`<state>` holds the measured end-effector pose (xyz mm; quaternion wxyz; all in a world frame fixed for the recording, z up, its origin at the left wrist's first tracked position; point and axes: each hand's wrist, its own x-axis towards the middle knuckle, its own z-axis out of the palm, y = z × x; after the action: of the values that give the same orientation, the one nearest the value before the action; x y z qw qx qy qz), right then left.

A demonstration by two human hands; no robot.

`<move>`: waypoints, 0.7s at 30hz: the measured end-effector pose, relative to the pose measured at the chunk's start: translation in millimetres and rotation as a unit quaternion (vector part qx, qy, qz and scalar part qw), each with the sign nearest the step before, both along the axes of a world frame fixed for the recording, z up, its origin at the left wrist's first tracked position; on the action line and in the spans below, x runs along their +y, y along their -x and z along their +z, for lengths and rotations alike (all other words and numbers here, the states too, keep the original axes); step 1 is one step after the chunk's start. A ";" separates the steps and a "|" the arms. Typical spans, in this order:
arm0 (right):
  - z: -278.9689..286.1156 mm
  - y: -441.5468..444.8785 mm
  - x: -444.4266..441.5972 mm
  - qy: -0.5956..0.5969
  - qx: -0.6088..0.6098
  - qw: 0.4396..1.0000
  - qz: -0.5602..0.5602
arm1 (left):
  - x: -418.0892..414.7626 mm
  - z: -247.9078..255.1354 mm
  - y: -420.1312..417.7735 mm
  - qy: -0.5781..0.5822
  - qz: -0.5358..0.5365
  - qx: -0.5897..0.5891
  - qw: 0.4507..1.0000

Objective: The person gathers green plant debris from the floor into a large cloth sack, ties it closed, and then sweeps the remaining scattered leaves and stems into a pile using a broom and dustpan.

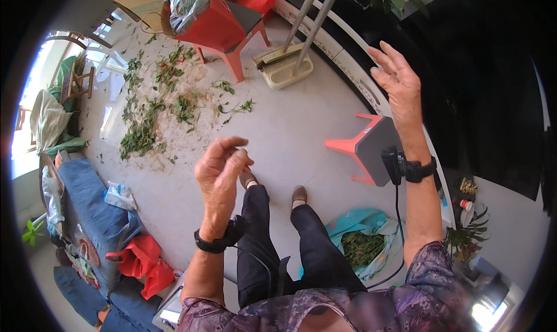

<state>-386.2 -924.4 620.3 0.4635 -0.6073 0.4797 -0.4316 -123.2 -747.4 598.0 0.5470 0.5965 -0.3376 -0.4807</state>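
My left hand (221,165) is raised in front of my left side, its fingers loosely bent and the thumb apart, with nothing seen in it. Below it in the picture are my shoes and dark trousers. My right hand (399,80) is lifted higher, fingers apart and holding nothing. Near that forearm stands a stool (377,151) with a grey seat and pink legs. Torn green leaves and stems (141,134) lie scattered with brown debris on the floor. A long-handled dustpan (283,68) rests beyond them, beside a red plastic chair (209,29).
A turquoise cloth bag (363,216) holding dried plant matter lies beside my leg. On the left is a blue-covered sofa (89,184) with a red bag (141,256). A low white-edged cabinet (343,55) runs along the right. A cardboard box (141,3) stands at the back.
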 end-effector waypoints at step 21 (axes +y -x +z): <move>-45.1 -30.5 -179.8 -0.054 0.020 0.998 -0.035 | -122.0 -69.4 -28.6 -0.054 -0.105 0.024 0.993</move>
<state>-355.7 -1104.2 575.3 0.4707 -0.5730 0.5322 -0.4085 -94.6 -869.4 528.7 0.4686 0.5742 -0.3590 -0.5673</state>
